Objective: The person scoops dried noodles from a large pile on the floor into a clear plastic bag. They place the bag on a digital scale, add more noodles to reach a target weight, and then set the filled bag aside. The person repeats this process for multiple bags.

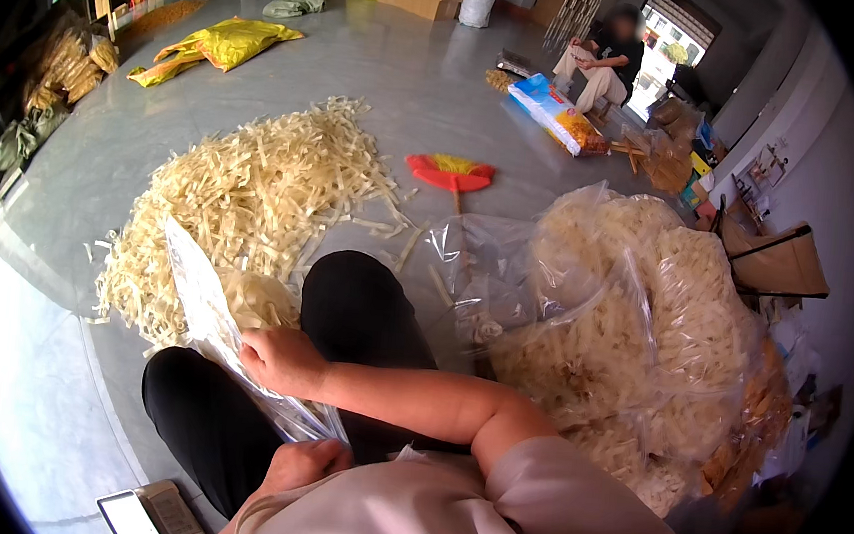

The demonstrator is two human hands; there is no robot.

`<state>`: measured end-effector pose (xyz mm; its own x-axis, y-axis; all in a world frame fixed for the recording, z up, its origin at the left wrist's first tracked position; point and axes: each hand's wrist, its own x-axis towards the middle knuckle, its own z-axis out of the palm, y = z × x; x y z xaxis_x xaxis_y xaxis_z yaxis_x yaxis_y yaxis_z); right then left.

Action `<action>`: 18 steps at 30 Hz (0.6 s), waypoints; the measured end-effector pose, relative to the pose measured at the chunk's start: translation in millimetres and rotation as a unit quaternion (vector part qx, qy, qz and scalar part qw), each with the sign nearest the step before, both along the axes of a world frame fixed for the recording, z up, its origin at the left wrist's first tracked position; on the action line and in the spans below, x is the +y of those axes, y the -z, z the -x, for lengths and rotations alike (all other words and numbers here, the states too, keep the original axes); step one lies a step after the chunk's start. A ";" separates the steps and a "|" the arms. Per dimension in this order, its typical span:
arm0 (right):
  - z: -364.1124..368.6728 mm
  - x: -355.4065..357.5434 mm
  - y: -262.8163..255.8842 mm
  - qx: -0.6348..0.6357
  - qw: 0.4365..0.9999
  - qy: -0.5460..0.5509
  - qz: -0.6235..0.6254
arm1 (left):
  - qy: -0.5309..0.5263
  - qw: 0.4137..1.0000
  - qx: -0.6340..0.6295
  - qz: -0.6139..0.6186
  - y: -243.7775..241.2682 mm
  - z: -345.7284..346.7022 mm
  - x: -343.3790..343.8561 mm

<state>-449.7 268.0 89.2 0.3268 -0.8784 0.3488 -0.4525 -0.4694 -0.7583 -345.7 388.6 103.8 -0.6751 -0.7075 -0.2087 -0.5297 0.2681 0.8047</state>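
Observation:
Between my knees stands a clear plastic bag (196,286), its upper edge stretched out toward the left. Pale translucent strips (255,295) bulge inside it, near my right knee. My right hand (280,361) reaches across my body with curled fingers and pinches the bag's rim. Close to my waist, my left hand (306,467) is closed around the near end of the plastic, its fingertips partly hidden. A large heap of loose, flat, cream-coloured strips (253,185) lies on the floor just beyond the bag.
Large clear bags packed with strips (662,338) stand at my right. A red and yellow broom (451,171) lies ahead. Yellow sacks (226,44) lie farther off on the grey floor. A person (605,59) sits at the back right. A lit-screen device (132,519) is at lower left.

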 end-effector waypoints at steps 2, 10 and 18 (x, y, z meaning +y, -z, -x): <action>-20.6 -30.7 -0.2 -0.003 0.999 0.041 0.001 | 0.002 0.999 -0.010 -0.044 -3.8 -1.7 -1.2; -16.2 -88.7 -22.8 0.123 0.986 0.015 -0.111 | -0.097 0.991 0.093 -0.013 3.1 -0.2 6.9; 43.9 -10.9 -18.1 -0.003 0.960 -0.184 -0.209 | -0.203 0.918 0.325 -0.104 27.3 -4.7 4.6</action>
